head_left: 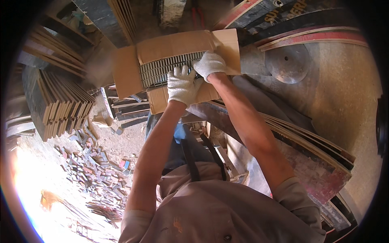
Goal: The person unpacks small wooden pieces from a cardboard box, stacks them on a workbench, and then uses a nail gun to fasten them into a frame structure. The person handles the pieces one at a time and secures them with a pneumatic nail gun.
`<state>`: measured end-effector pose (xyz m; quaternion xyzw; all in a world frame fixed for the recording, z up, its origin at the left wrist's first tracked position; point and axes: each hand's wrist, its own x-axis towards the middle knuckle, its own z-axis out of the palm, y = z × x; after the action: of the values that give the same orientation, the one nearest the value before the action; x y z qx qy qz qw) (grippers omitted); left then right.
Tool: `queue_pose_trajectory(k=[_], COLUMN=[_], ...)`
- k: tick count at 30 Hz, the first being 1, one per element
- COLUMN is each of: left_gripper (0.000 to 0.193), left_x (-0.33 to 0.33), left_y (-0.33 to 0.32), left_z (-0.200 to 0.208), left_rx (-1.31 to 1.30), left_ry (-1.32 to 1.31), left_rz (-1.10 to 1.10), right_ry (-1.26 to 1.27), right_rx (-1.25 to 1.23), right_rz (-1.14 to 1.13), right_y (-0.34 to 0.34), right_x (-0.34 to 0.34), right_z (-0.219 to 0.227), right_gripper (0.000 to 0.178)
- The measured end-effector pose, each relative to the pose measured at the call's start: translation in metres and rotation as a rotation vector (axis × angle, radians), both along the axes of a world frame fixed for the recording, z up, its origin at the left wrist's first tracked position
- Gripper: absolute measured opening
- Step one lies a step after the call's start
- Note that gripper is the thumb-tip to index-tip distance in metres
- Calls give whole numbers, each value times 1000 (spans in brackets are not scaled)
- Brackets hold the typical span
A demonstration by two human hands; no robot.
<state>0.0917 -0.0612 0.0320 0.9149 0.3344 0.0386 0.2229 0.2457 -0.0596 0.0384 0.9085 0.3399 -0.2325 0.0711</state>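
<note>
In front of me is an open cardboard box (172,44), its flaps folded outward. Inside lie tight rows of narrow grey metal pieces (155,73), which look like collated fasteners; their exact kind is too small to tell. My left hand (182,86), in a white knitted glove, rests on the rows near the box's near edge, with its fingers stretched and apart. Just right of it, my right hand (210,65), gloved the same way, reaches into the right end of the box. Its fingers curl downward, and whatever they grip is hidden beneath the glove.
A round saw blade (287,63) lies at the right. Stacked panels (67,103) stand at left, with more boards (300,146) on the right. Wood offcuts (99,168) litter the ground at lower left. Red-edged panels (312,38) lean at the far right.
</note>
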Motion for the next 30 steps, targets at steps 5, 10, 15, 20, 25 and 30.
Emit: queue_pose_trajectory(k=[5, 10, 15, 20, 25, 30], left_gripper=[47, 48, 48, 48, 47, 53], left_x=[-4, -7, -12, -12, -8, -7], left_y=[1, 0, -2, -4, -3, -1], left_z=[0, -4, -8, -9, -2, -3], left_rx=[-28, 9, -22, 20, 30, 18], left_ry=[-21, -47, -47, -30, 11, 92], left_rz=[-1, -9, -34, -33, -59, -73], right_ry=[99, 108, 167, 207, 211, 149], right_rx=[-2, 7, 55, 48, 73, 79], right_rz=[50, 82, 34, 6, -25, -87], right_y=[-3, -6, -10, -3, 1, 4], right_x=[20, 24, 30, 12, 4, -3], right_z=[4, 6, -4, 16, 1, -13], right_gripper=[49, 47, 39, 39, 36, 47])
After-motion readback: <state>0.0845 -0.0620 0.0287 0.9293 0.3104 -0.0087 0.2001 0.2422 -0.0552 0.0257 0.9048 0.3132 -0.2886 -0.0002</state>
